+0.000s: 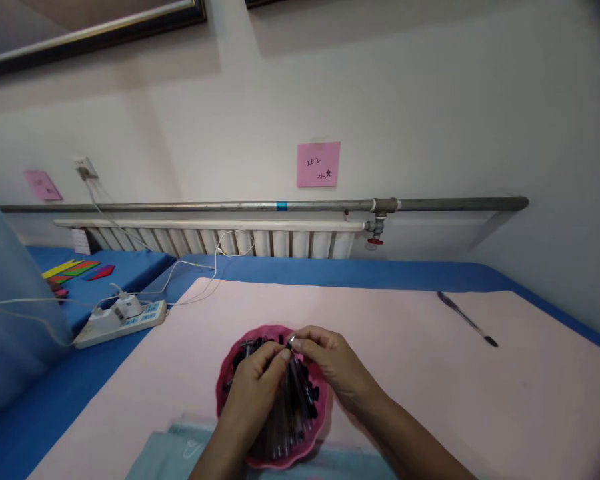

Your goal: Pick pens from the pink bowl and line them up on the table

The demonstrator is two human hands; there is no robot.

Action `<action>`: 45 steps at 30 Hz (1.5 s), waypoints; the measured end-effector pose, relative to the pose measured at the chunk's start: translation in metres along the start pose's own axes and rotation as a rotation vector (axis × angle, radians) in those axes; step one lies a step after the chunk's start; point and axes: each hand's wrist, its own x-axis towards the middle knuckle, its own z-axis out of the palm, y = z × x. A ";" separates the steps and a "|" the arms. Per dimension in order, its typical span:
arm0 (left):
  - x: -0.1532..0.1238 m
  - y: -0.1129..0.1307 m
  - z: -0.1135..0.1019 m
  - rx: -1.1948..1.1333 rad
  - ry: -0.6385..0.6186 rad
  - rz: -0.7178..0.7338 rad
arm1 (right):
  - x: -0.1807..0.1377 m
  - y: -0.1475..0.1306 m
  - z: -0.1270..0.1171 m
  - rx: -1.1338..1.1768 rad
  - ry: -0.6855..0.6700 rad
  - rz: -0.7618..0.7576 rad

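A pink scalloped bowl (230, 363) sits on the pale pink mat near me, filled with several dark pen parts and clear pen barrels (300, 407). Both my hands hover over the bowl. My left hand (255, 390) is closed, fingers curled toward the right hand. My right hand (325, 357) pinches a small part at its fingertips, meeting the left hand's fingers at the bowl's far edge. What exactly sits between the fingertips is too small to name.
A finished black pen (467, 320) lies on the mat at the right. A white power strip (123, 320) with plugs and cables sits at the left on the blue table cover. Coloured strips (77, 270) lie far left. A radiator (220, 240) runs along the wall behind.
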 end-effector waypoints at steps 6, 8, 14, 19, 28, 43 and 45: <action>0.003 0.002 -0.011 -0.367 0.069 -0.147 | 0.002 -0.017 -0.022 -0.454 0.067 -0.158; 0.004 0.003 -0.015 -0.471 0.079 -0.141 | 0.000 -0.021 -0.030 -0.671 0.027 -0.166; 0.008 0.001 -0.023 -0.556 0.153 -0.155 | -0.008 -0.023 -0.029 -1.167 -0.209 -0.103; 0.012 -0.003 -0.027 -0.572 0.180 -0.138 | -0.014 -0.016 -0.016 -1.267 -0.249 0.003; 0.009 0.000 -0.029 -0.604 0.198 -0.168 | -0.016 -0.010 -0.008 -1.369 -0.246 0.041; 0.009 0.002 -0.028 -0.580 0.202 -0.156 | -0.004 0.000 -0.020 -1.311 -0.199 -0.160; 0.010 0.002 -0.027 -0.574 0.204 -0.157 | -0.005 -0.001 -0.021 -1.298 -0.195 -0.181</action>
